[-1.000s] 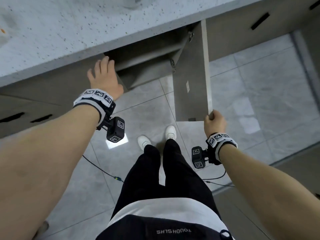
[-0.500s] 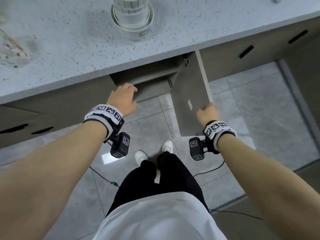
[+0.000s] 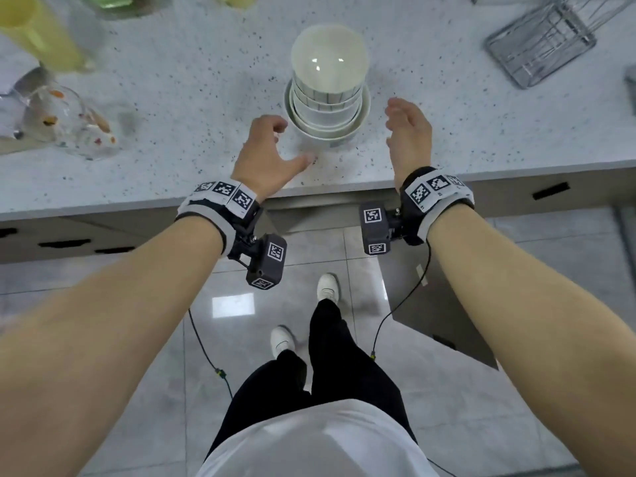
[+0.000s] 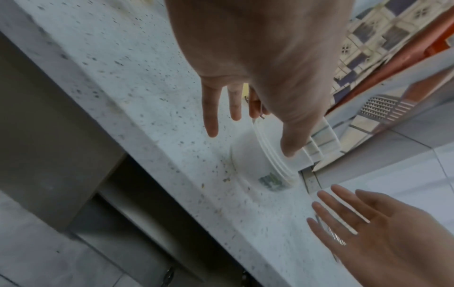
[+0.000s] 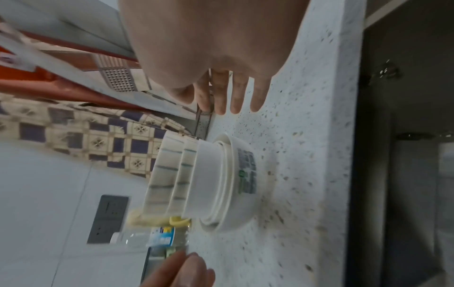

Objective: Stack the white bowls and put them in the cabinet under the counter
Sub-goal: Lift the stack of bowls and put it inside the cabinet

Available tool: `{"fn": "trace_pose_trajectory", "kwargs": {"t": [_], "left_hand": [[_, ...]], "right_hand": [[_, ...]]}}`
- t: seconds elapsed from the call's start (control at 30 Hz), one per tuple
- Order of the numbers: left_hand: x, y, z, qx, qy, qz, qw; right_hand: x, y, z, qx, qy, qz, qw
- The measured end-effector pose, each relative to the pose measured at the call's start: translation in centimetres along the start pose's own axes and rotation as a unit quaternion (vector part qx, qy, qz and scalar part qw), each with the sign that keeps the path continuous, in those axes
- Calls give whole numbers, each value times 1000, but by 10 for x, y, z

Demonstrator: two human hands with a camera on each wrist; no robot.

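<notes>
Between both hands' open fingers, untouched, stacked white bowls

Speckled white counter with stacked white bowls, glass jug, wire rack.

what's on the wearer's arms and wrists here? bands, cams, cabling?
Forearms are bare, no sleeves. The left hand and right hand wear no gloves. Each wrist carries a black-and-white band printed with square black-and-white markers, plus a black camera block bearing the same markers. A thin black cable hangs from each.
</notes>
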State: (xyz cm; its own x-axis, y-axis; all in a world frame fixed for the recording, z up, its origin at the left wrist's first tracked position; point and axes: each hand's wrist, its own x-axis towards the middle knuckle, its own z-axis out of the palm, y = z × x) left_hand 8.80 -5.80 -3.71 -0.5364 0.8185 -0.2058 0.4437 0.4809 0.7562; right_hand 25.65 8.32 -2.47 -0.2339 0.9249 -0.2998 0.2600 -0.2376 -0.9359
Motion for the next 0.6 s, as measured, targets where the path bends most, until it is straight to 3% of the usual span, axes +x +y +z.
{"fn": "trace_pose_trajectory", "kwargs": {"t": [0.2, 0.37, 0.6], "left_hand": [[53, 14, 15, -54, -1, -35, 998], [77, 17, 33, -164, 6, -26, 986], [90, 14, 48, -217, 45, 4, 975]], "right_hand": [[73, -14, 29, 47, -80, 45, 995], [94, -14, 52, 81, -119, 78, 986], [105, 2, 60, 155, -116, 98, 976]]}}
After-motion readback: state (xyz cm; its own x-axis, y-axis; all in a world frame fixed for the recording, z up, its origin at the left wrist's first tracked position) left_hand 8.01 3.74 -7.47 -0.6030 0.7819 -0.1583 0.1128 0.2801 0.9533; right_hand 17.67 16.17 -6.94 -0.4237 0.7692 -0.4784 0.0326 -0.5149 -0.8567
